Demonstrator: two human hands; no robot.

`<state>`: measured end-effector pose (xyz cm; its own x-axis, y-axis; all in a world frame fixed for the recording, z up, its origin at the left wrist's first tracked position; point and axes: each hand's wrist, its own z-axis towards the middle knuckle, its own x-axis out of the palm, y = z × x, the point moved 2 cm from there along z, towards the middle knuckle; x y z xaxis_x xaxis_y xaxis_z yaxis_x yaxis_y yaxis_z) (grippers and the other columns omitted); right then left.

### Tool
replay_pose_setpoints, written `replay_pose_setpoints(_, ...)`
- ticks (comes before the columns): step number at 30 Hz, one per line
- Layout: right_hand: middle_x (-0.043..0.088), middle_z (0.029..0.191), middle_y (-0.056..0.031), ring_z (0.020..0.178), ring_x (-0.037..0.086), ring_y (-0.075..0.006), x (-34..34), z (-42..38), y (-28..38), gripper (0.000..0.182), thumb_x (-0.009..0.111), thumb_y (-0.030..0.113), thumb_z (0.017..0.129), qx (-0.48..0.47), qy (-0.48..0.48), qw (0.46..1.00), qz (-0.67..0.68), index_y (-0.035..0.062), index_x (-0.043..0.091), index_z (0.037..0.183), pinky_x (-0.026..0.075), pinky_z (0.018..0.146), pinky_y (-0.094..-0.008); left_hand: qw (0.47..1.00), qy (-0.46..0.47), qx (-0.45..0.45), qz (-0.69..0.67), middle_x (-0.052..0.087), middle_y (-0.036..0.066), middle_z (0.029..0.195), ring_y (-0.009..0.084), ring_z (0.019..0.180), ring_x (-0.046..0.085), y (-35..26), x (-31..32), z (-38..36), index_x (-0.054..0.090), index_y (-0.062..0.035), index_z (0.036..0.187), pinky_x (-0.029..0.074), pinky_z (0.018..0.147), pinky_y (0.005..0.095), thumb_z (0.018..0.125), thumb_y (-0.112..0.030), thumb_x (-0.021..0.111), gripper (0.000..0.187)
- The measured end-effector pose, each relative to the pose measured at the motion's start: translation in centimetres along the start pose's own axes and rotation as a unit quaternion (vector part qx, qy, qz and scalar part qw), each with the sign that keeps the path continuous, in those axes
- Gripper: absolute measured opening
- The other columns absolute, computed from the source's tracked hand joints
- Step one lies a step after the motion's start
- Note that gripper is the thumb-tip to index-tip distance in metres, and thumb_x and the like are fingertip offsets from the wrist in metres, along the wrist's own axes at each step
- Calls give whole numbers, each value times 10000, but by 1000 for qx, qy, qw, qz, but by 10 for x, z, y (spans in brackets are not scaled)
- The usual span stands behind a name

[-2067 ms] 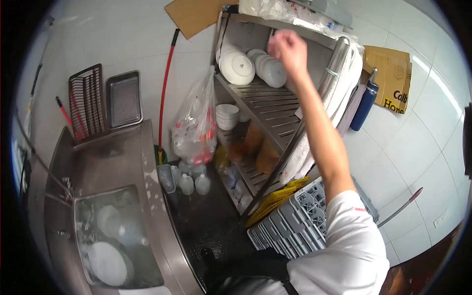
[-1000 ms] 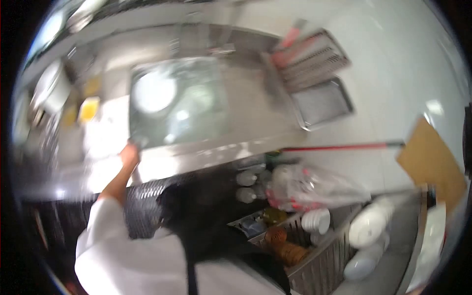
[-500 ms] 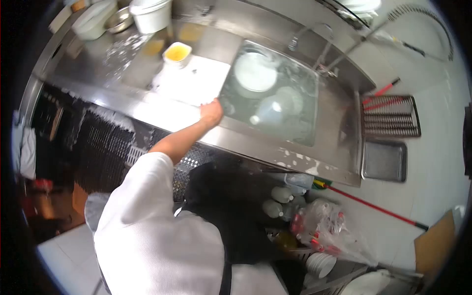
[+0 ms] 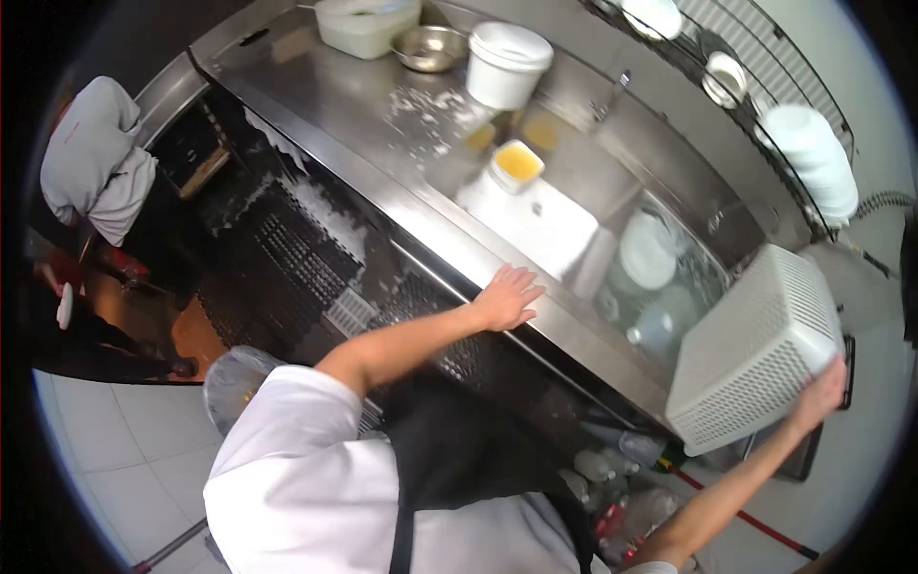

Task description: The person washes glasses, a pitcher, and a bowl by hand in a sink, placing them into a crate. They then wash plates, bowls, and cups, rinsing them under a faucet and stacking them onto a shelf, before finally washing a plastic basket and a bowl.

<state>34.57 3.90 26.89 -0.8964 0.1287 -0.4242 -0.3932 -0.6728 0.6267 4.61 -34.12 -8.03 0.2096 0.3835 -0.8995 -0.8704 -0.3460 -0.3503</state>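
My left hand (image 4: 510, 298) hovers at or rests on the front edge of the steel counter (image 4: 449, 222), its fingers spread and nothing in them. My right hand (image 4: 820, 392) grips the near right corner of a light grey perforated plastic basket (image 4: 736, 359), which is tilted on its side over the right end of the sink. In the water-filled sink (image 4: 703, 244) lie a round white container (image 4: 648, 251) and a cloudy plastic bottle (image 4: 652, 328). A white tub of yellow liquid (image 4: 517, 165) stands in the white-bottomed basin (image 4: 545, 222) left of it.
A white bucket (image 4: 509, 67), a metal bowl (image 4: 430, 50) and a pale bin (image 4: 368, 27) line the counter's back. A wire rack (image 4: 755, 86) with white dishes hangs above. Another person (image 4: 100, 158) is at far left. Bottles (image 4: 595, 466) lie below the counter.
The view has swung left, bringing another person into sight. My right hand has appeared, holding the basket over the sink. My left hand's fingers have spread at the counter edge.
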Motion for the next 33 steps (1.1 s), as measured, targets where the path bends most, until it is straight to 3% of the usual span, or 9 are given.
replay_pose_setpoints(4, 614, 819, -124, 713, 561, -156, 170, -103, 163, 279, 438, 204, 950, -176, 115, 977, 18, -6, 616, 990, 470, 610, -314, 985, -40, -162, 41, 390, 187, 1355, 338, 1308, 301, 117, -53, -47, 418, -78, 1316, 241, 1059, 524, 851, -340, 559, 552)
replay_pose_setpoints(9, 611, 762, -125, 590, 613, -329, 332, -210, 325, 133, 486, 168, 900, -396, 178, 900, 24, 120, 610, 899, 494, 542, -416, 943, -99, -199, -249, 358, 248, 1382, 369, 1282, 360, 158, -128, -56, 274, 20, 1383, 304, 1057, 453, 846, -310, 614, 715)
replay_pose_setpoints(14, 595, 611, -174, 556, 612, -330, 441, -330, 403, 280, 455, 268, 925, -360, 426, 820, 127, 17, 571, 888, 484, 506, -414, 800, -134, -306, -499, 352, 209, 1396, 322, 1252, 399, 162, -155, -71, 169, 29, 1409, 371, 1007, 410, 800, -475, 650, 925)
replay_pose_setpoints(15, 598, 610, -182, 560, 612, -350, 438, -347, 418, 299, 473, 296, 909, -347, 425, 829, 111, 15, 568, 876, 491, 509, -438, 815, -193, -254, -484, 394, 190, 1368, 282, 1217, 441, 168, -159, -76, 230, 48, 1382, 382, 992, 374, 809, -429, 652, 857)
replay_pose_setpoints(17, 611, 637, -194, 611, 626, -354, 442, -375, 429, 327, 527, 330, 865, -316, 460, 813, 165, 9, 546, 923, 500, 550, -466, 676, -280, -279, -622, 571, 58, 1081, 167, 988, 543, 169, -152, -86, 472, -47, 1240, 436, 870, 324, 856, -289, 624, 479)
replay_pose_setpoints(20, 593, 644, -181, 611, 606, -361, 403, -382, 433, 352, 595, 321, 836, -251, 480, 816, 201, -4, 531, 957, 493, 584, -463, 633, -222, -340, -659, 565, 58, 1113, 183, 1022, 541, 185, -134, -129, 471, -61, 1236, 441, 889, 329, 907, -307, 553, 419)
replay_pose_setpoints(22, 585, 683, -168, 685, 594, -345, 400, -398, 422, 378, 608, 322, 832, -251, 450, 832, 203, -18, 527, 976, 475, 649, -449, 508, -334, -316, -729, 482, -3, 1279, 218, 1172, 467, 139, -166, -93, 336, -101, 1375, 401, 980, 310, 973, -376, 388, 490)
replay_pose_setpoints(29, 592, 919, -110, 938, 517, -277, 365, -357, 364, 469, 685, 145, 702, -344, 519, 752, 217, -10, 510, 1109, 421, 778, -403, 430, -284, -227, -826, 440, 102, 1335, 238, 1240, 416, 142, -126, -62, 311, -39, 1383, 368, 1047, 355, 966, -381, 402, 547)
replay_pose_setpoints(33, 612, 839, -121, 813, 607, -307, 332, -311, 301, 587, 699, 147, 649, -354, 475, 797, 117, 81, 492, 1195, 470, 687, -421, 426, -199, -230, -852, 436, 126, 1334, 240, 1236, 421, 96, -94, -26, 308, -24, 1380, 378, 1041, 361, 965, -377, 404, 553)
